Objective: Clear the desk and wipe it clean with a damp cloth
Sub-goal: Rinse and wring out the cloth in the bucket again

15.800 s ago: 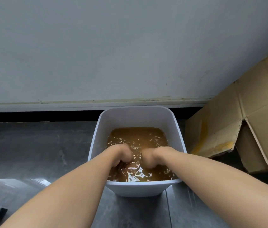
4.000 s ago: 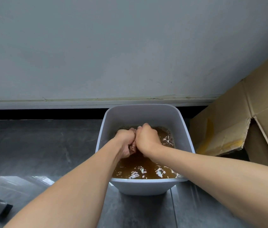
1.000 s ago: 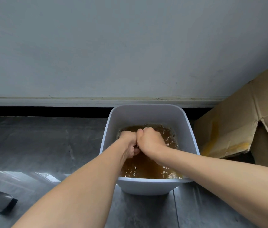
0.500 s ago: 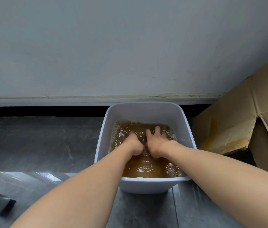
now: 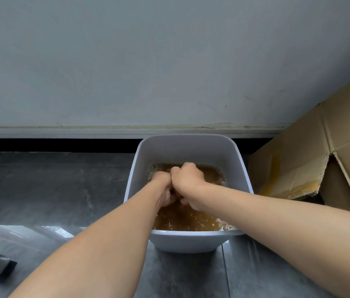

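Wringing over the tub, both hands clenched knuckle to knuckle

Your left hand [image 5: 163, 187] and right hand [image 5: 188, 179] are curled into tight fists and pressed against each other inside the white tub [image 5: 182, 145], low over the brown water [image 5: 187, 220]. The cloth itself is hidden inside your grip. I judge it is bunched between the two fists, since that opposed, close-set hold is how you twist water out of fabric. Holding them within the tub walls lets what you squeeze out fall back in rather than onto the grey floor [image 5: 51, 186] where the tub stands, close to the wall with a cardboard box [image 5: 299, 164] just beside it on your right. No tabletop is in view, so by my reading this is the dampening step and the wiping is not yet done.
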Demonstrator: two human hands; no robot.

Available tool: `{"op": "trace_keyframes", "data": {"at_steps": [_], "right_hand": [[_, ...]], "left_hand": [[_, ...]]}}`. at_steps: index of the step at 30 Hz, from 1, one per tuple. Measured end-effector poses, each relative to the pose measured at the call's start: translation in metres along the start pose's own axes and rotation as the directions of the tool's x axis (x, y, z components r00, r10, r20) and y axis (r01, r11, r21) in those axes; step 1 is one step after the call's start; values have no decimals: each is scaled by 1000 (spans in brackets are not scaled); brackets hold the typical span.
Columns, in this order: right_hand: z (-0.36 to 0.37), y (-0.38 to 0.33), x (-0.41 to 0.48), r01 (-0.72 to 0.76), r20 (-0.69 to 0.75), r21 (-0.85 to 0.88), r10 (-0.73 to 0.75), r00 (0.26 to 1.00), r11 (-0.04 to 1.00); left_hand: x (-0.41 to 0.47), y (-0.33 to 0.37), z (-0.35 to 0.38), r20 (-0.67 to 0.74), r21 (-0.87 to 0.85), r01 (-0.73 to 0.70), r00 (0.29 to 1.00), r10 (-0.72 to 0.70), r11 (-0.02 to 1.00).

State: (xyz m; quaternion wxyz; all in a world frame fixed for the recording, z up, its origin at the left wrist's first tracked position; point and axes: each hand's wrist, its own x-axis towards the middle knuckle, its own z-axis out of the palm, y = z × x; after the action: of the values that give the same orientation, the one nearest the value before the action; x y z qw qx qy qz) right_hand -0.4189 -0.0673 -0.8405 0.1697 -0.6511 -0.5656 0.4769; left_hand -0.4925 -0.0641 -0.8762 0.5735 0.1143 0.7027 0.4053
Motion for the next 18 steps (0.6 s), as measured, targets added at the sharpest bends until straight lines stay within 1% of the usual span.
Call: {"op": "trace_keyframes", "data": {"at_steps": [1, 3, 5, 7, 9, 12, 13, 14, 15, 17, 18], "right_hand": [[0, 0, 1, 54, -43, -51, -56, 998, 997], [-7, 2, 6, 120, -137, -121, -136, 981, 985], [-20, 7, 12, 106, -204, -120, -129, 970, 987], [-28, 11, 16, 77, -235, -107, -100, 967, 991], [-23, 8, 9, 69, -208, -112, -91, 974, 991], [-2, 5, -8, 68, -104, -140, -83, 991, 988], [0, 5, -12, 76, -79, -157, -89, 993, 985], [-2, 6, -12, 90, -70, -170, -104, 992, 981], [-7, 7, -9, 108, -72, -187, -123, 990, 976], [-23, 13, 5, 108, -111, -251, -139, 984, 962], [-31, 18, 14, 93, -138, -301, -140, 981, 949]], "left_hand": [[-5, 2, 0, 45, -35, 9, 999, -8, 999], [-14, 4, 3, 130, 16, -3, 992, 1, 1000], [-21, 5, 9, 210, 101, -25, 978, 3, 995], [-25, 5, 12, 247, 99, -35, 969, 9, 994], [-22, 5, 11, 184, 79, -54, 982, 39, 995], [-11, 5, 1, -56, -32, -81, 995, 79, 996], [-10, 6, -1, -79, -35, -87, 993, 84, 996], [-11, 6, 0, -56, -9, -73, 996, 72, 997], [-12, 6, 0, 3, 30, -48, 999, 48, 998], [-16, 6, 6, 135, 89, -17, 991, 5, 996], [-18, 6, 9, 169, 114, -18, 986, -1, 993]]}}
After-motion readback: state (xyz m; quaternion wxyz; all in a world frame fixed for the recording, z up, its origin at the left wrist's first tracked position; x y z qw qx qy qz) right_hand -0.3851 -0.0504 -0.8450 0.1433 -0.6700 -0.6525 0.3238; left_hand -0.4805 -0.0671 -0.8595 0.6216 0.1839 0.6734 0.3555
